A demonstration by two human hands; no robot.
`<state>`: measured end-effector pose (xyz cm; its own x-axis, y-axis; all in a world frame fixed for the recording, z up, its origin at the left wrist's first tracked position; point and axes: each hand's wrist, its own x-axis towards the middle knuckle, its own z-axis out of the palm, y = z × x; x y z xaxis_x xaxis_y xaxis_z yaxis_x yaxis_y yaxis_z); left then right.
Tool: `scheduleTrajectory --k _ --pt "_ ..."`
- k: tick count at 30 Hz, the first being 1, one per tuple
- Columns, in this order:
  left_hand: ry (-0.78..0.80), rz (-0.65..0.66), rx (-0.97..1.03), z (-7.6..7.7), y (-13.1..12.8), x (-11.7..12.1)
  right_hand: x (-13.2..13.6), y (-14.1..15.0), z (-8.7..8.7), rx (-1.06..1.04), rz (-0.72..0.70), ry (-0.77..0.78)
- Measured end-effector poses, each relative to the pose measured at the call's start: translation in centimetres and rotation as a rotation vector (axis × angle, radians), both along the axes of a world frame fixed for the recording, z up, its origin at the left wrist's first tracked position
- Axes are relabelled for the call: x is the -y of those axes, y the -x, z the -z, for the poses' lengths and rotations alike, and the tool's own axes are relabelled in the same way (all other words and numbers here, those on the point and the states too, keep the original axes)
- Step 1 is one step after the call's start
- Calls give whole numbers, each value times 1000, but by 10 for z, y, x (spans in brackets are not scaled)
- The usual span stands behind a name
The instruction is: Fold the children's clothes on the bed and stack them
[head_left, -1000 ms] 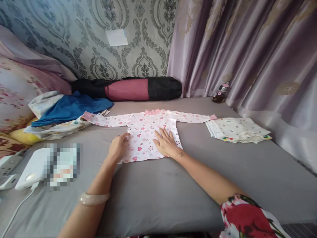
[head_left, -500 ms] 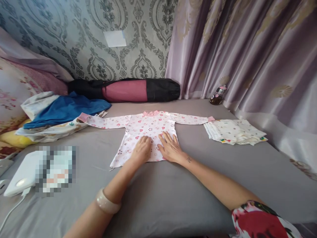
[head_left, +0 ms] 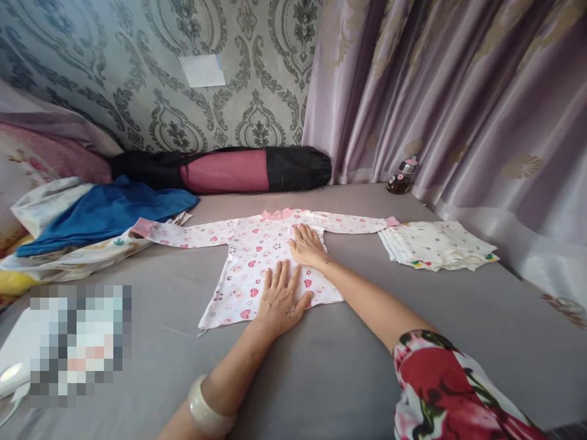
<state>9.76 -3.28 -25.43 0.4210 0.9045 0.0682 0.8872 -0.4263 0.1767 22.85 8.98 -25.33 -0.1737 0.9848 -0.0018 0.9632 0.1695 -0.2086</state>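
A small long-sleeved shirt, white with pink hearts and flowers and pink collar and cuffs, lies spread flat with both sleeves stretched sideways. My left hand rests flat on its lower middle, near the hem, fingers spread. Higher up and to the right, my right hand lies flat on the chest near the right armpit. Neither hand holds anything. The right cuff touches a folded stack of pale printed cloth. The left cuff overlaps a heap of clothes with a blue garment on top.
All of this lies on a grey bed sheet. Along the wall stretches a black and pink rolled bag. A dark bottle stands by the purple curtain. A white device with a cable sits at the left, beside a blurred patch.
My left hand has moved from the shirt's left edge to its lower middle and flattened out. My right hand has slid up towards the chest. The shirt stays spread out.
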Motion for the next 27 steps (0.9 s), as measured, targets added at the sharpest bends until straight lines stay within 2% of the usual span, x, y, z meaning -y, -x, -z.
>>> scheduleTrajectory --k 7,12,20,27 --pt "-27 18 33 3 0 0 -51 5 1 1 57 9" --pt "13 27 41 0 1 0 -70 9 3 -20 145 10" --pt "62 7 53 -3 1 -3 -70 12 2 -21 165 -21" --pt "109 10 48 -7 3 -6 -51 -10 -7 -89 5 75"
